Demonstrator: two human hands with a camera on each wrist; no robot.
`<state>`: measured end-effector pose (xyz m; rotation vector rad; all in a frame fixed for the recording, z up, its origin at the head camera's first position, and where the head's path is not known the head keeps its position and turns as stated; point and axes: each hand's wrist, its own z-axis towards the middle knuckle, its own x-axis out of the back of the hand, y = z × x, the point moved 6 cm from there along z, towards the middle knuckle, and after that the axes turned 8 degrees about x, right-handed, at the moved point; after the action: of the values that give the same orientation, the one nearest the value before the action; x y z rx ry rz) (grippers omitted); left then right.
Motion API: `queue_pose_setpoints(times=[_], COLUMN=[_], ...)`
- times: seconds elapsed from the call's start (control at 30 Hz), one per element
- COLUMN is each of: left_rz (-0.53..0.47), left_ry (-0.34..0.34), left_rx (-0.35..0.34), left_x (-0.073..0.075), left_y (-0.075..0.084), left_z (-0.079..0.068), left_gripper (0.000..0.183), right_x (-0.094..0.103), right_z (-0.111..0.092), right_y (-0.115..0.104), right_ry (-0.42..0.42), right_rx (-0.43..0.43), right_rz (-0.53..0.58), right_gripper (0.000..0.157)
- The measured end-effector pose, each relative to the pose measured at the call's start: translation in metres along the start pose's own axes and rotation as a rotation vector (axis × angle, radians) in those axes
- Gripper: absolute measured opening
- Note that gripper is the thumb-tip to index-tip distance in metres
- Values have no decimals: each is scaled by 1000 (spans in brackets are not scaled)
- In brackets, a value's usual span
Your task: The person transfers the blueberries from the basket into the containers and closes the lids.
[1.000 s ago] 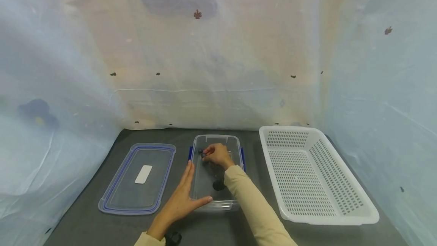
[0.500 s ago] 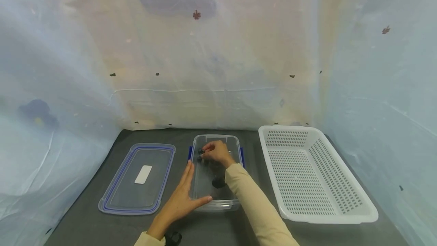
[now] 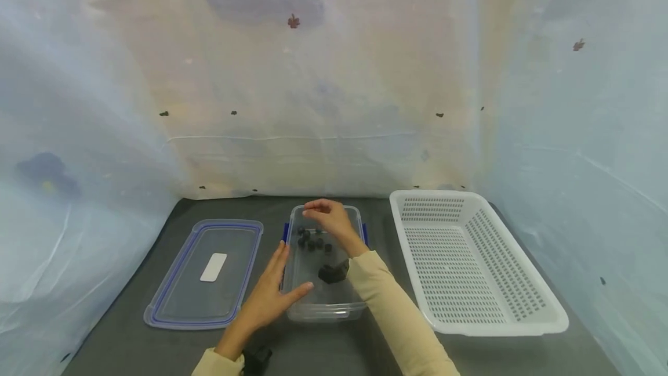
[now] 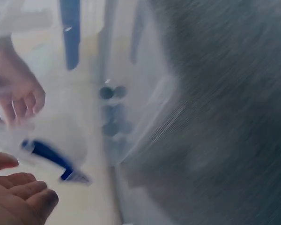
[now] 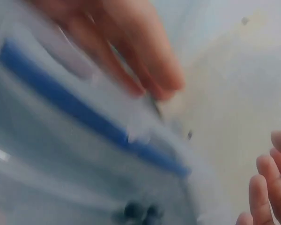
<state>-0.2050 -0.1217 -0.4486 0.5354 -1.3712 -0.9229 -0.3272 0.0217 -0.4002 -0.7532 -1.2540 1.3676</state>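
A clear plastic box (image 3: 334, 312) with blue side latches stands mid-table. Inside lie several small dark round pieces (image 3: 311, 245), clustered toward its far left; their kind is too small to tell. Over the box's far end, my right hand (image 3: 334, 219) hovers with fingers bent a little and nothing visible between them. My left hand (image 3: 267, 293) is at the box's left side, fingers fairly straight and thumb spread toward the front rim. The left wrist view shows the pieces (image 4: 108, 93) through the wall, beside the left hand (image 4: 21, 194).
A clear lid (image 3: 209, 292) with a blue seal and a white label (image 3: 213, 267) lies left of the box. To the right stands a white perforated basket (image 3: 501, 329). A patterned sheet (image 3: 323, 161) hangs behind and at both sides. Black devices sit at both wrists.
My right hand has lifted away from the dark pieces, where its fingertips were pinched, toward the far rim. More pieces now show. The left hand has stayed by the box.
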Motion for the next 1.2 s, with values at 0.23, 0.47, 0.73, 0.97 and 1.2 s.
queue_pose_setpoints(times=[0.23, 0.47, 0.73, 0.97, 1.2], left_rz=[-60, -168, -217, -215, -75], left_ry=[133, 144, 111, 121, 173], left_rx=[-141, -107, -5, 71, 224], left_x=[47, 102, 145, 165, 180], left_y=[7, -5, -41, -75, -114], left_z=[4, 0, -10, -21, -31], left_gripper=[62, 46, 46, 47, 55], right_x=[-14, -50, -108, -149, -170], right_z=[-14, -33, -54, -72, -84], right_y=[-26, -43, -40, -33, -8], right_ry=[100, 206, 203, 252, 384], right_rx=[12, 74, 64, 34, 6], right_rz=[224, 337, 449, 513, 417], right_gripper=[29, 27, 27, 28, 33])
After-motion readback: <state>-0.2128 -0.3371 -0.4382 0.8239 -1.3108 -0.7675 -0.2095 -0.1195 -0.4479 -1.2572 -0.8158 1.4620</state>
